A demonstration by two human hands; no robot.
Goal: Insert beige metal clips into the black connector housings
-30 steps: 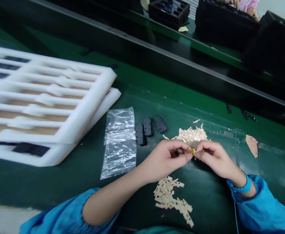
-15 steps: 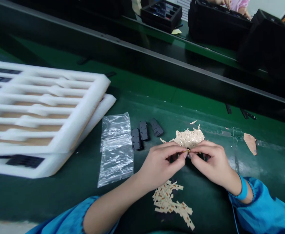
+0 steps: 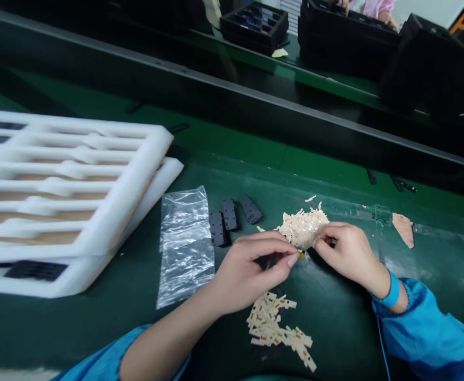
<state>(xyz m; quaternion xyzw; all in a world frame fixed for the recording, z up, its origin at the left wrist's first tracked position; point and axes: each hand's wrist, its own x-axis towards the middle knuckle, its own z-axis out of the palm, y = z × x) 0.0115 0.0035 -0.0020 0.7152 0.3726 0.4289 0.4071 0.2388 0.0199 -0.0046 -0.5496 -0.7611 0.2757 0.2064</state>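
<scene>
Between thumb and forefinger, my left hand (image 3: 256,267) pinches a tiny orange-yellow piece (image 3: 301,254) with a dark end. My right hand (image 3: 347,251) has its fingertips closed at the right edge of a heap of small cream-coloured pieces (image 3: 303,225); whatever is in that pinch is too small to make out. Below my left hand lies a looser spread of flat cream strips (image 3: 269,323) with brownish patches. Several dark perforated blocks (image 3: 231,214) sit left of the heap, beside a clear plastic bag (image 3: 186,246).
White foam trays (image 3: 128,211) with slots are stacked at the left, a few slots holding black parts. A torn brown scrap (image 3: 403,230) lies at the right. A dark rail (image 3: 232,90) crosses behind the green table. Beyond it are black boxes (image 3: 255,26) and a person's pink sleeve (image 3: 378,7).
My hands have parted. The right hand moved off to the edge of the cream heap, while the left keeps the small orange-yellow piece. The view has shifted slightly.
</scene>
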